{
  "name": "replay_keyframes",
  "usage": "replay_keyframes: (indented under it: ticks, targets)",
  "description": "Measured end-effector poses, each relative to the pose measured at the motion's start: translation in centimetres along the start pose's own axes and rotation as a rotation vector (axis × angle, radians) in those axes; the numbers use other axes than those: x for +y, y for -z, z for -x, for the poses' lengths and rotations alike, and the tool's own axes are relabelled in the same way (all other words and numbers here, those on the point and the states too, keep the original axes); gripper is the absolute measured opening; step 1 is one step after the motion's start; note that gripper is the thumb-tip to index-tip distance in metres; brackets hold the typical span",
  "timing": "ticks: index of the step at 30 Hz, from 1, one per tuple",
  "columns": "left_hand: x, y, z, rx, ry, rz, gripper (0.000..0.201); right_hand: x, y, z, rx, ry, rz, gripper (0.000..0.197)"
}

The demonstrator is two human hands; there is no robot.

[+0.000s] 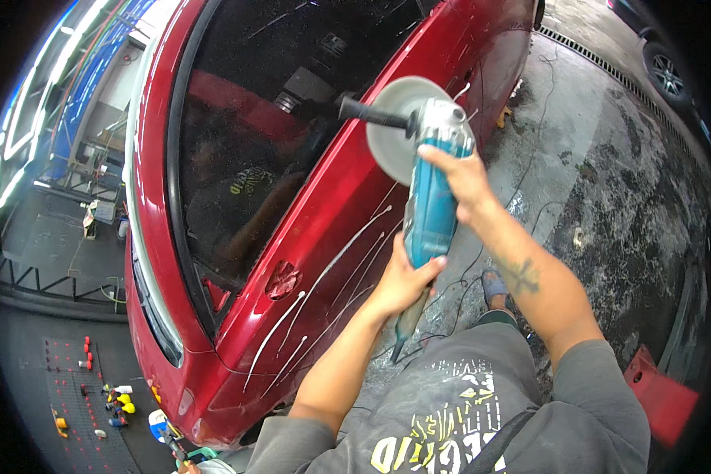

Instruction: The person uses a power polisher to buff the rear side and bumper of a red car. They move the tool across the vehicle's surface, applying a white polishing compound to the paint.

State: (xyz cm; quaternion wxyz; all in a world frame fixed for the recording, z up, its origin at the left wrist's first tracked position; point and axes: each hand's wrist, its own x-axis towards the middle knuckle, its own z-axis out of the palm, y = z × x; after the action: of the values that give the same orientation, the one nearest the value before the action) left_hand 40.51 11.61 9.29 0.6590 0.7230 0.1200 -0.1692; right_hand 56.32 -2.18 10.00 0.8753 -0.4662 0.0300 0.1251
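Note:
Both hands hold a blue power polisher [433, 220] with a silver head and a round white pad [383, 141] at its far end. My right hand [464, 183] is closed round the body just behind the head. Lower down, my left hand [407, 276] wraps the rear part near the cord. A black side handle [375, 113] sticks out to the left, with no hand on it. The pad is beside the side of a red car [324, 201]; whether it touches the paint I cannot tell. Long white streaks of paste [312, 288] run along the car's panel.
The polisher's black cord [397, 350] trails toward the wet grey floor [608, 186], where more cable lies. A red panel [662, 395] is at the lower right. A drain grate [584, 51] and another car's wheel [663, 69] are far right. A pegboard [75, 387] holds several small items at left.

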Motion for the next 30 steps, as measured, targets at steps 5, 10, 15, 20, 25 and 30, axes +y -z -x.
replay_keyframes:
  ticks: [5,10,15,20,25,30]
  targets:
    - [3.3,-1.2,-3.7,0.141,-0.022,-0.119,0.097,-2.1,0.8,-4.2,-0.029,0.070,-0.048,0.028]
    - [-1.1,-0.7,1.2,0.257,-0.008,-0.264,0.101,2.0,-0.6,0.8,-0.015,0.040,0.015,0.059]
    - [-8.5,1.9,11.9,0.346,0.012,-0.274,0.103,6.5,-3.8,9.9,-0.050,-0.014,0.312,0.098]
    - [-8.3,1.1,13.3,0.445,0.004,-0.335,0.108,8.6,-4.6,10.9,-0.150,-0.020,0.199,0.107]
    - [-5.6,0.0,5.2,0.414,-0.059,-0.359,0.101,6.3,-1.5,3.9,-0.055,0.086,0.146,0.095]
    - [1.6,-2.9,-5.3,0.337,-0.014,-0.452,0.098,0.9,3.8,-5.3,-0.088,0.049,-0.157,0.057]
